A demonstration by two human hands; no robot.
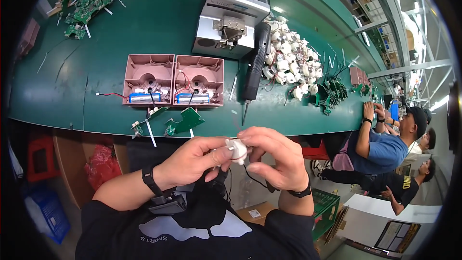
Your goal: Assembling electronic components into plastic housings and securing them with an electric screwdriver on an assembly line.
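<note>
In front of my chest my left hand (195,160) pinches a small white plastic part (237,151) between thumb and fingers. The part is rounded, with short projections and a thin reddish wire across it. My right hand (279,156) is curled round its other side, fingertips against it and the thumb lower down; its exact grip is partly hidden. Just beyond my hands, two pink plastic housings (149,79) lie open side by side, each with a blue-and-silver cylindrical cell. Green circuit boards (185,121) hang on wires at the table edge in front of them.
A black electric screwdriver (256,62) lies beside a grey machine (226,19). To its right is a heap of similar white parts (291,55), then green boards (331,95). More boards (91,2) lie far left on the green table (62,91). Co-workers (385,144) sit along the right.
</note>
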